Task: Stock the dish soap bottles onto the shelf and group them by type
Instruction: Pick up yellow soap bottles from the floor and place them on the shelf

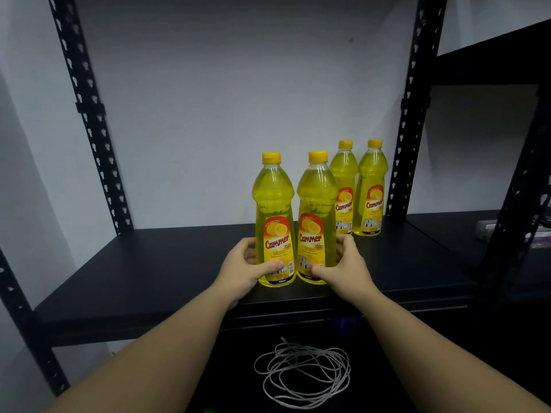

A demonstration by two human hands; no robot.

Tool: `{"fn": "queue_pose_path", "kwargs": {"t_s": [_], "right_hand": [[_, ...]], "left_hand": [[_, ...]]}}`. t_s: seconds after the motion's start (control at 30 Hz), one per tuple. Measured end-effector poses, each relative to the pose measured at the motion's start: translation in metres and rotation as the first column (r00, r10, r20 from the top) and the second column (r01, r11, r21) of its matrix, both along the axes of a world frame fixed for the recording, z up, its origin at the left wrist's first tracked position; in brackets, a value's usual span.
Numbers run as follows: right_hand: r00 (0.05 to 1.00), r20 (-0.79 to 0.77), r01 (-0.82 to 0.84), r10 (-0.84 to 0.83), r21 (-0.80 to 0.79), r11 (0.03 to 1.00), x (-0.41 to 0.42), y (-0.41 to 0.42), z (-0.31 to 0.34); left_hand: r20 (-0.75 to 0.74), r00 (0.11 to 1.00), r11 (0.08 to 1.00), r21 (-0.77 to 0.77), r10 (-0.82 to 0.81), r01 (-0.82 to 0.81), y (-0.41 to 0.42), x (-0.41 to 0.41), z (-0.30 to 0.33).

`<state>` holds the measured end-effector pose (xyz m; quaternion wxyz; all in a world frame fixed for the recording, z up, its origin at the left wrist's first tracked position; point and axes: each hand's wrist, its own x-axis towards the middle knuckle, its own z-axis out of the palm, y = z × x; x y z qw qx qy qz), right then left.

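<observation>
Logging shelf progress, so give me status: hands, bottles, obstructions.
Left hand grips front-left bottle; right hand grips front-right bottle. Both upright on shelf. Two matching lemon bottles behind, right. Nothing blocking.

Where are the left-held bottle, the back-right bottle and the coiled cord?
left-held bottle (275, 234): head view, on its red and yellow label.
back-right bottle (371, 177): head view, on the clear yellow shoulder above the label.
coiled cord (346, 380): head view, on the loops at the coil's right side.
</observation>
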<state>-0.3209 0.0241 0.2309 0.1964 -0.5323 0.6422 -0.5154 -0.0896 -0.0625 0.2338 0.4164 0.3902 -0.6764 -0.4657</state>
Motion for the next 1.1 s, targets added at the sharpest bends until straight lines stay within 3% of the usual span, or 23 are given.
{"fn": "queue_pose_path", "kwargs": {"t_s": [0.8,1.1], "right_hand": [[0.993,-0.068,0.104,-0.101,0.041,0.994,0.003,-0.005,0.001],[0.962,-0.118,0.249,-0.245,0.021,0.968,0.012,-0.009,0.000]], "left_hand": [[0.082,0.995,0.995,-0.087,0.047,-0.040,0.015,0.001,-0.002],[0.094,0.994,0.995,-0.078,0.062,-0.054,0.012,0.003,-0.006]]}}
